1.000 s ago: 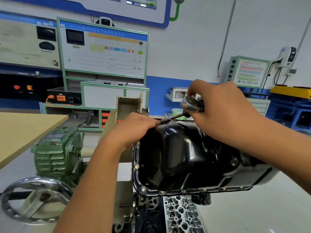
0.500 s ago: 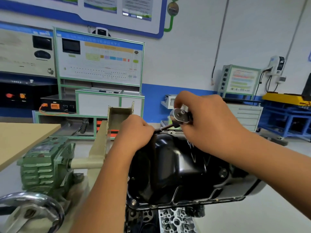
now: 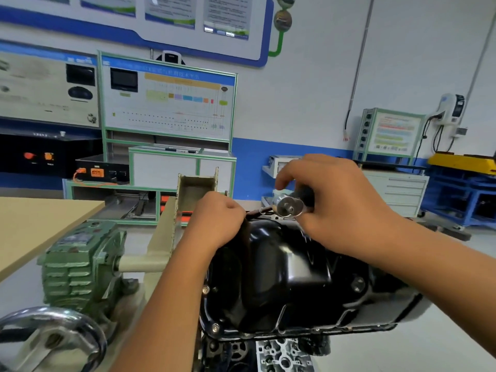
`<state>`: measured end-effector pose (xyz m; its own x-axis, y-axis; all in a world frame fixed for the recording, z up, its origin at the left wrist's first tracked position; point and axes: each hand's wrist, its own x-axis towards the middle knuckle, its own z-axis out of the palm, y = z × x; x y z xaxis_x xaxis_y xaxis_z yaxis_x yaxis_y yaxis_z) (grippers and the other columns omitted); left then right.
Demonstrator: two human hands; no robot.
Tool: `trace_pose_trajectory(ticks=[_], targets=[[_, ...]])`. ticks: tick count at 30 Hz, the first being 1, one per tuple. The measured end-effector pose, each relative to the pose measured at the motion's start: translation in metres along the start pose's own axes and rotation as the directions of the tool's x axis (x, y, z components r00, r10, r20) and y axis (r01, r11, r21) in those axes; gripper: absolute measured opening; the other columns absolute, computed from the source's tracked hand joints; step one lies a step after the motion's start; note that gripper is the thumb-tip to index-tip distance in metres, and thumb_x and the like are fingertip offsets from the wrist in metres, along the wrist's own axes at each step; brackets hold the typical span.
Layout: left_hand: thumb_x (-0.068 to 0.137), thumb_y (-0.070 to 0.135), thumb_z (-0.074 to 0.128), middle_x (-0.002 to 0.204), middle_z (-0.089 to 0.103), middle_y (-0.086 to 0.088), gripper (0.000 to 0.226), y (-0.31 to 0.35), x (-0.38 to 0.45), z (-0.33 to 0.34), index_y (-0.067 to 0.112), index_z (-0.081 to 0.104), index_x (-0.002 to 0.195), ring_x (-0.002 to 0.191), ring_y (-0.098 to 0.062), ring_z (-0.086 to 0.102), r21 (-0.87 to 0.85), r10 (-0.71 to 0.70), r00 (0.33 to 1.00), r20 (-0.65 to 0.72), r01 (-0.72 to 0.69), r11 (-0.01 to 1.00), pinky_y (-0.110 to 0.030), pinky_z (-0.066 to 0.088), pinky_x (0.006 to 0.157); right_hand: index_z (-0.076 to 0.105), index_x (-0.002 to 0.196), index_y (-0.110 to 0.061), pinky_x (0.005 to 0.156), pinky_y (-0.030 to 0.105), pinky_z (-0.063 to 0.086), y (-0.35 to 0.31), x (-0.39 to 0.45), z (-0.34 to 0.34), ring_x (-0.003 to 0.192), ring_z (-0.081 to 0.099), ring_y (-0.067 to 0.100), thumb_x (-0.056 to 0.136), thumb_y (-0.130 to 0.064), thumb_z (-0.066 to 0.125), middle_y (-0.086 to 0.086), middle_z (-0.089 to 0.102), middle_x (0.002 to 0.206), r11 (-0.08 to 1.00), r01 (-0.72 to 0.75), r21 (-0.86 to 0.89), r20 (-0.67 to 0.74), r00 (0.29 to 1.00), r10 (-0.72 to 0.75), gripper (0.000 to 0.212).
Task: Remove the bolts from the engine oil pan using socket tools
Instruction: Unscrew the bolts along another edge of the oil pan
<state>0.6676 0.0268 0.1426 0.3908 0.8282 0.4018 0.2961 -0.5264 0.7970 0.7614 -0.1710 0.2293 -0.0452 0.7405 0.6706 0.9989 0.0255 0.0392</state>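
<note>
Ratchet (image 3: 291, 206) head lower than before, right hand (image 3: 341, 208) grip around its handle; left hand (image 3: 217, 218) clenched at pan (image 3: 281, 277) rim.

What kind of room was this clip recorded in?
Most likely an automotive training workshop. Wall-side teaching panels with wiring diagrams, an engine with a black oil pan on a rotating stand with a green gearbox, and a blue workbench point to it.

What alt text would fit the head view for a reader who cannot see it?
A person's right hand grips a ratchet at the far rim of a black oil pan, while the left hand holds the extension bar. A green gearbox sits to the left.
</note>
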Motion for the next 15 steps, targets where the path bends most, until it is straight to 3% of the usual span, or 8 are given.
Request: trace_pose_trajectory(ticks=[4,8,11,15], targets=[[0.082,0.019,0.059,0.075,0.065,-0.020,0.022,-0.0003,0.0005,0.0035,0.001,0.072,0.078,0.067,-0.017,0.049,0.040,0.005,0.999,-0.042,-0.003,0.999,-0.034,0.041,0.062,0.066,0.103,-0.032,0.071,0.040,0.054,0.0010,-0.0033,0.0032,0.081,0.062,0.017,0.077,-0.014,0.070,-0.009,0.063,0.088,0.998,-0.002,-0.061,-0.022,1.000,0.001,0.032],[0.085,0.021,0.061,0.079,0.069,-0.017,0.022,0.0008,-0.0002,0.0032,0.006,0.075,0.078,0.066,-0.018,0.054,0.060,0.015,0.999,-0.050,-0.012,0.998,-0.031,0.043,0.058,0.057,0.106,-0.030,0.066,0.042,0.055,0.0066,-0.0009,0.0059,0.072,0.057,0.027,0.085,-0.024,0.059,-0.001,0.064,0.077,0.975,-0.094,-0.202,-0.033,0.995,0.089,0.022],[0.083,0.021,0.061,0.081,0.068,-0.018,0.021,0.0009,-0.0002,0.0026,0.005,0.075,0.079,0.062,-0.018,0.052,0.089,0.006,0.998,-0.067,0.000,0.996,-0.031,0.041,0.056,0.062,0.096,-0.030,0.064,0.036,0.052,0.0071,-0.0019,0.0037,0.067,0.054,0.015,0.078,-0.011,0.068,-0.006,0.060,0.068,0.996,-0.043,-0.080,-0.030,0.999,0.041,0.027],[0.081,0.019,0.063,0.078,0.068,-0.020,0.020,0.0027,0.0014,0.0028,0.004,0.075,0.075,0.060,-0.020,0.054,0.073,-0.019,0.998,-0.066,0.024,0.997,-0.031,0.042,0.055,0.066,0.086,-0.024,0.061,0.020,0.046,0.0063,-0.0041,0.0064,0.066,0.060,0.008,0.074,-0.006,0.078,-0.011,0.064,0.068,0.998,0.003,0.061,-0.145,0.989,0.006,0.025]])
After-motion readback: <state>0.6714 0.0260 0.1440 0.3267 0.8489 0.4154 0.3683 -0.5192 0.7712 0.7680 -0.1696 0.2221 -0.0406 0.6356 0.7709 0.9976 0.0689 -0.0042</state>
